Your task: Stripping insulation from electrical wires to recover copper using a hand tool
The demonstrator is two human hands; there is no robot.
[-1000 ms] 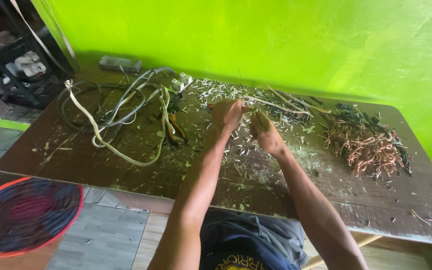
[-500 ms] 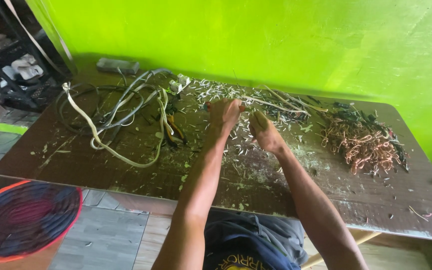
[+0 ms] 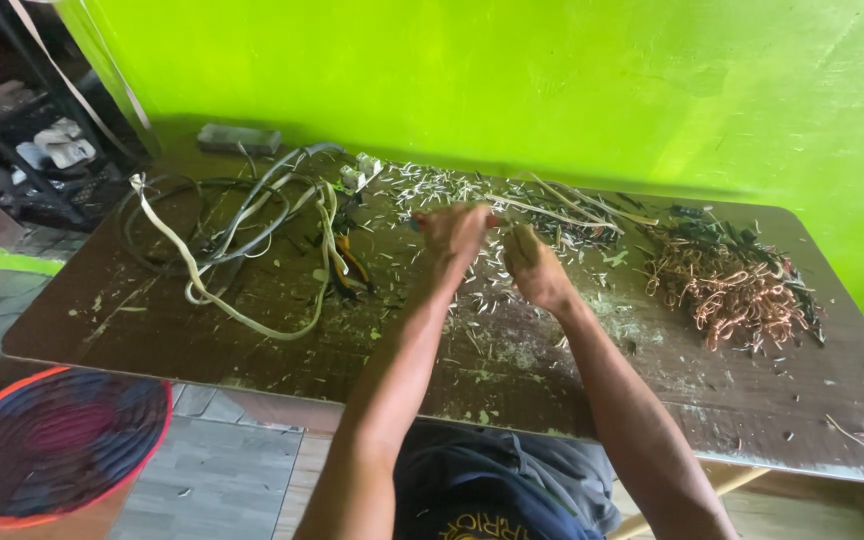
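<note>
My left hand (image 3: 455, 233) and my right hand (image 3: 536, 268) are close together over the middle of a worn wooden table (image 3: 252, 330). The left hand's fingers are closed around a thin pale wire (image 3: 552, 212) that runs off to the right; a small tool with a reddish tip seems to sit in the grip, too blurred to be sure. My right hand is closed, apparently pinching something small that I cannot make out. Pale and green insulation scraps (image 3: 492, 290) lie scattered under both hands.
A tangle of cream, grey and black cables (image 3: 242, 235) lies at the left of the table, orange-handled pliers (image 3: 352, 265) beside it. A heap of bare copper wire (image 3: 727, 285) sits at right. A grey block (image 3: 239, 138) rests by the green wall. A round woven mat (image 3: 52, 440) lies on the floor.
Both hands stay close together at the table's middle with only slight shifts; the view has tilted a little. The cables and copper heap have not moved.
</note>
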